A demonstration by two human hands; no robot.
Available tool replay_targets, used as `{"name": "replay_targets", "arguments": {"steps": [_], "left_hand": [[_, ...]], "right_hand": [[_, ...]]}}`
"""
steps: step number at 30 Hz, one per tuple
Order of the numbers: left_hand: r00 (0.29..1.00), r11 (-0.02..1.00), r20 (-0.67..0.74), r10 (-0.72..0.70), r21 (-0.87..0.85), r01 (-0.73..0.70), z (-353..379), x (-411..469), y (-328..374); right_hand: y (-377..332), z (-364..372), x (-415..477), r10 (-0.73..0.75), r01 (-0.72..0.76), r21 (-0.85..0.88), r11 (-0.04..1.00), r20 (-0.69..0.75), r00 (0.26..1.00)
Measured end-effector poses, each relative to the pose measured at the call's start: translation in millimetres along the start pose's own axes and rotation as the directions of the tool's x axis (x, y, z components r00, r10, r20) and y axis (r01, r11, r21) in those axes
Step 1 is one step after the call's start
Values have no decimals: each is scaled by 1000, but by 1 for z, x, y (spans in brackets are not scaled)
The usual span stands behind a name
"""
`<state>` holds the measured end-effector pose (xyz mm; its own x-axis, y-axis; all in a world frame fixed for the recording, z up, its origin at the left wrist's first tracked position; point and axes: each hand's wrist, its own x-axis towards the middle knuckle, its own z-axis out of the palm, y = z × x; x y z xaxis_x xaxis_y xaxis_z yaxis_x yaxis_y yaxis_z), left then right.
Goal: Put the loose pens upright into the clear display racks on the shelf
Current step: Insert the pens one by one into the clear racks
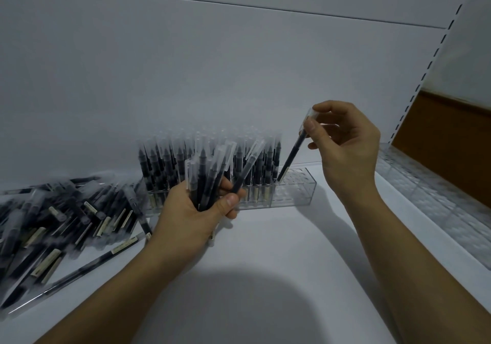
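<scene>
A clear display rack [297, 184] stands on the white shelf against the back wall. Its left part is packed with upright black pens with clear caps [170, 157], and the holes at its right end are bare. My right hand [345, 147] pinches the capped top of one black pen [291, 157], which leans with its lower end in a hole just right of the filled rows. My left hand [194, 210] grips a bundle of several pens [212, 176], fanned upward in front of the rack. A heap of loose pens [61, 216] lies at the left.
More clear racks [430, 200] run along the right side of the shelf beside a slotted upright [435, 51]. A brown panel [451, 147] shows behind them. White shelf surface [265, 250] lies in front of the rack between my forearms.
</scene>
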<state>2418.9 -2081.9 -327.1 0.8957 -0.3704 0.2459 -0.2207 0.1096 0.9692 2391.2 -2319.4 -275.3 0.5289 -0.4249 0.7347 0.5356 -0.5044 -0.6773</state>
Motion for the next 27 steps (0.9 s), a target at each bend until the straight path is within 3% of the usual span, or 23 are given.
{"name": "replay_targets", "arguments": {"steps": [5, 10, 18, 22, 25, 27], "left_hand": [[1000, 1000, -3, 17, -13, -17, 0, 1, -3], [999, 999, 11, 34, -6, -34, -2, 3, -6], [1000, 999, 5, 19, 51, -19, -1, 1, -2], [1000, 998, 0, -21, 59, 21, 2, -2, 6], [999, 998, 0, -38, 50, 38, 2, -2, 6], [999, 999, -1, -51, 15, 51, 2, -3, 5]], "right_hand": [[6, 3, -5, 24, -8, -101, 995, 153, 988], [8, 5, -8, 53, -23, -138, 990, 215, 975], [8, 8, -11, 69, -22, -206, 978, 225, 972], [5, 13, -16, 32, -1, -244, 970, 124, 992], [-2, 17, -20, -5, 19, -167, 986, 83, 997], [-7, 20, -24, -4, 17, -86, 996, 144, 990]]}}
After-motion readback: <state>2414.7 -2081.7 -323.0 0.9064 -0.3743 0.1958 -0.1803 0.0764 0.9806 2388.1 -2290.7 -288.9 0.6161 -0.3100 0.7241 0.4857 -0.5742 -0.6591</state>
